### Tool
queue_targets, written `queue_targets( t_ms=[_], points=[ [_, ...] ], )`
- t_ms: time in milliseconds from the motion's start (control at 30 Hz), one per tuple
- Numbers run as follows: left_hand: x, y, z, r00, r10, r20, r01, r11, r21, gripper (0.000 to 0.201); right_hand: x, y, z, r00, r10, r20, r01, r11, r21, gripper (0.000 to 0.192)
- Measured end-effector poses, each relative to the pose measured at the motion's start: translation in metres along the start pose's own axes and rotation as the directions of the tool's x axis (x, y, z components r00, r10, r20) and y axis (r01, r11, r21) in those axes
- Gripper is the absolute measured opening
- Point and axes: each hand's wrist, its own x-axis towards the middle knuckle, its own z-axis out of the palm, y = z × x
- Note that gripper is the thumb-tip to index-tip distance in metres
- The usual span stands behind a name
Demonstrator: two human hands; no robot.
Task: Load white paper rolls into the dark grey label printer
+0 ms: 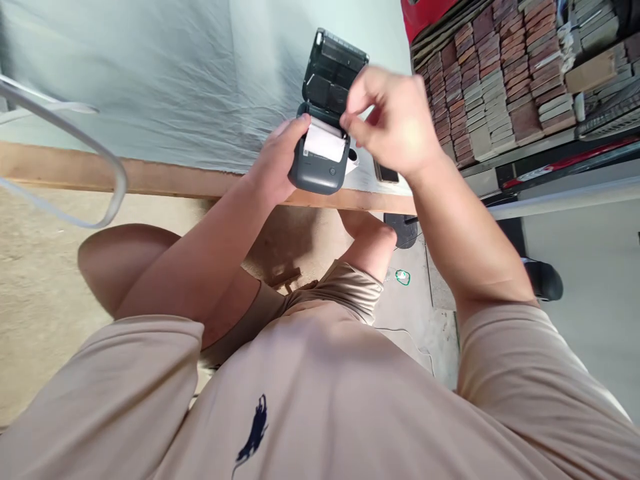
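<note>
Table (pixel 150 87) sheet-covered; left hand (pixel 275 163) grips printer (pixel 323 143) (lid open); right hand (pixel 395 120) pinched, holding nothing visible.

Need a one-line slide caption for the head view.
Left hand holds a small grey printer with its lid open and white paper roll exposed; right hand pinches at the roll's edge.

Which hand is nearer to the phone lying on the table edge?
Right. The right hand hovers just above the phone, fingers pinched at the paper roll. The left hand grips the printer on its far side.
</note>
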Motion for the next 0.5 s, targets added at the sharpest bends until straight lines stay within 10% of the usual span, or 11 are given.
queue_targets(
  t_ms=[200,500],
  points=[
    [-0.002,-0.004,0.003,0.993,0.113,0.03,-0.115,0.989,0.094,0.008,0.014,0.015,0.022,0.979,0.013,0.203,0.019,0.988,-0.156,0.024],
    [-0.005,-0.001,0.006,0.995,0.1,-0.018,-0.097,0.985,0.143,0.01,0.021,0.018,0.033,0.975,0.081,0.206,-0.069,0.995,-0.067,0.038]
  ],
)
